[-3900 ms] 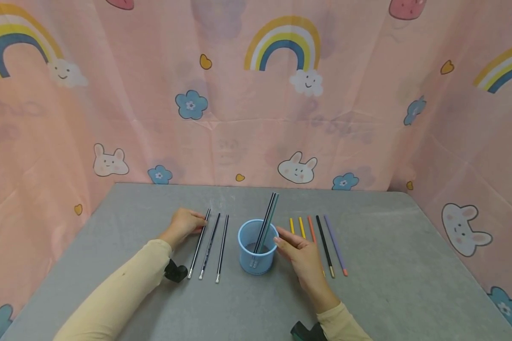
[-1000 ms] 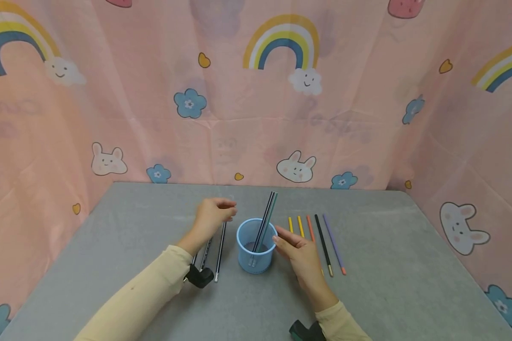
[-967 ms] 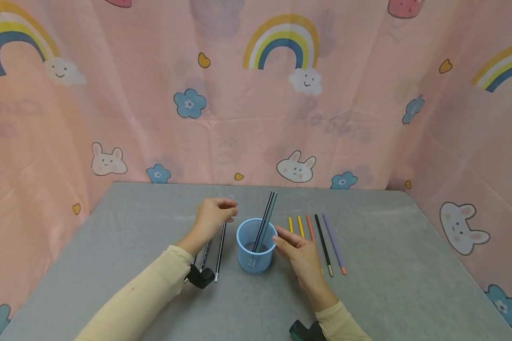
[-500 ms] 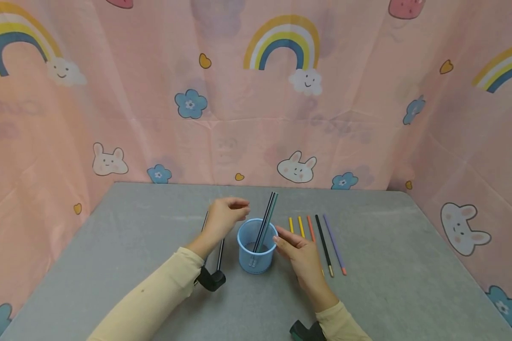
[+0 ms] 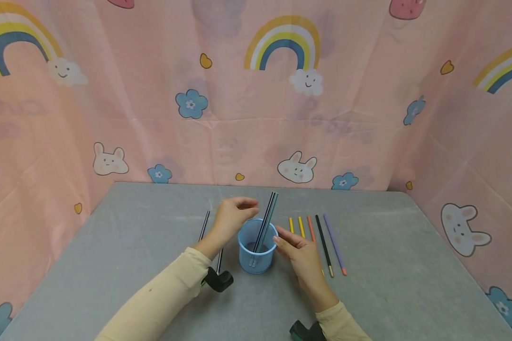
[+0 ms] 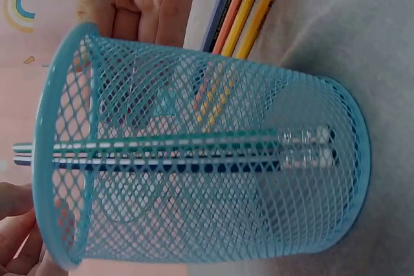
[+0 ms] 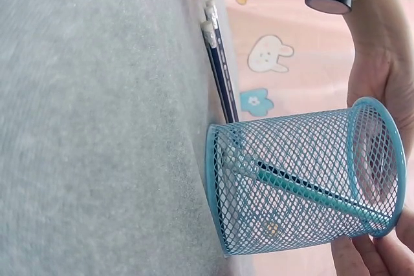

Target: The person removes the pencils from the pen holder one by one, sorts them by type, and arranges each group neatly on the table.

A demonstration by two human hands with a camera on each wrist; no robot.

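A light blue mesh pencil cup [image 5: 256, 263] stands upright mid-table, two striped pencils [image 6: 213, 163], one dark and one green, leaning inside with their eraser ends down. My right hand [image 5: 303, 260] holds the cup's right side near the rim, thumb in front. Over the rim's back left hovers my left hand [image 5: 230, 220], fingers loosely bent beside the upright pencils; I see nothing held in it. On the table to the left lie dark patterned pencils [image 5: 204, 225], partly hidden by the left hand and wrist. Two of their eraser ends show in the right wrist view.
Right of the cup lies a row of coloured pencils, among them a yellow [image 5: 301, 225], a black [image 5: 324, 246] and a purple one [image 5: 335, 245]. The right hand covers some of them. A pink printed curtain [image 5: 239, 132] hangs behind the grey table [image 5: 401, 265].
My left hand has moved from the leftmost dark pencil rightward to the cup's rim, leaving that pencil on the table. The right hand and the cup have stayed put.
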